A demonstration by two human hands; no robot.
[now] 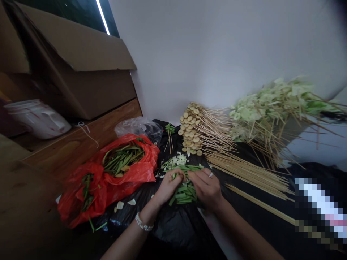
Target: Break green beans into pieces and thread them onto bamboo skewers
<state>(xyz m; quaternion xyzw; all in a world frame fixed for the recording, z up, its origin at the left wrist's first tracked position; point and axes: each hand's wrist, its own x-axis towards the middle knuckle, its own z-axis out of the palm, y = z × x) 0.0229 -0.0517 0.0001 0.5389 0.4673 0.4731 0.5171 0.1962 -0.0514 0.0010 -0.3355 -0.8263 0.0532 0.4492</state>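
My left hand (171, 183), with a beaded bracelet at the wrist, pinches a small green vegetable piece whose tip shows by the thumb. Close beside it is my right hand (207, 186), a ring on one finger. Its fingers are curled together, and what they hold is hidden. Beneath both hands lies a pile of cut green stalk pieces (185, 195). Chopped pale bits (175, 161) are scattered just behind. Farther back, a few finished skewers of green pieces (170, 129) rest on the black plastic sheet (173, 227).
Bare bamboo sticks (252, 175) lie to the right. Skewered round slices (191, 128) and skewered pale green leaves (273, 104) are stacked against the wall. On the left are a red plastic bag (130, 180) of green stalks, a cardboard box (103, 86) and a plastic jug (38, 119).
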